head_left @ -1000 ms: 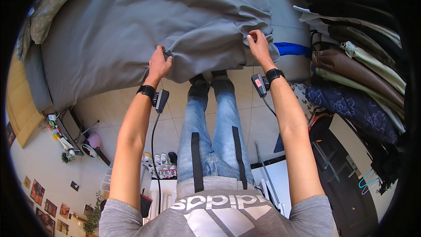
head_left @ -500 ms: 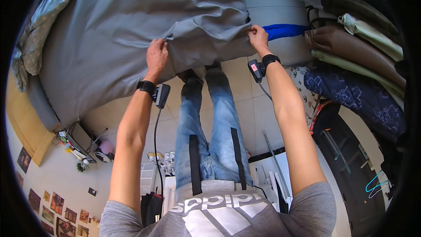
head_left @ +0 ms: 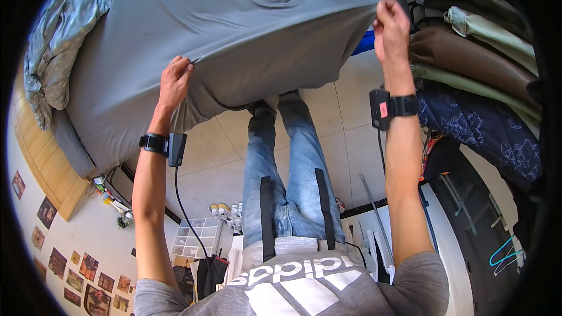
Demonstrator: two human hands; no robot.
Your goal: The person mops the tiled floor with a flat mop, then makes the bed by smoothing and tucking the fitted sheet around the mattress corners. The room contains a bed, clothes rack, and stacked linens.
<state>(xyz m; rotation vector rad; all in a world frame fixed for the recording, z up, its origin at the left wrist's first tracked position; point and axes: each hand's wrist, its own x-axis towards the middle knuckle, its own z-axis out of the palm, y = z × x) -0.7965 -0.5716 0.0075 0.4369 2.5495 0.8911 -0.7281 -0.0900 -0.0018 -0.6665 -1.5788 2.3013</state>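
A large grey bed sheet (head_left: 246, 52) lies over the bed and hangs down its near side. My left hand (head_left: 175, 82) pinches the sheet left of the middle, pulling up a small peak of cloth. Raised at the far right, my right hand (head_left: 391, 32) grips the sheet's right edge. Between the two hands the cloth is stretched in a slanting line, with smooth folds behind it. Part of a blue cloth (head_left: 364, 43) shows beneath the sheet near my right hand.
At the left, a patterned grey quilt (head_left: 70, 41) lies bunched by the wooden headboard (head_left: 50, 164). Clothes, including a brown garment (head_left: 462, 52), hang close on the right. Cables run from the black wrist devices. A white wire rack (head_left: 196, 237) stands behind my legs on the left.
My hands have spread apart, the right one moving up and right with the sheet's edge, the left one moving left. The crumpled cloth between them has become taut, covering the pale bed surface at right.
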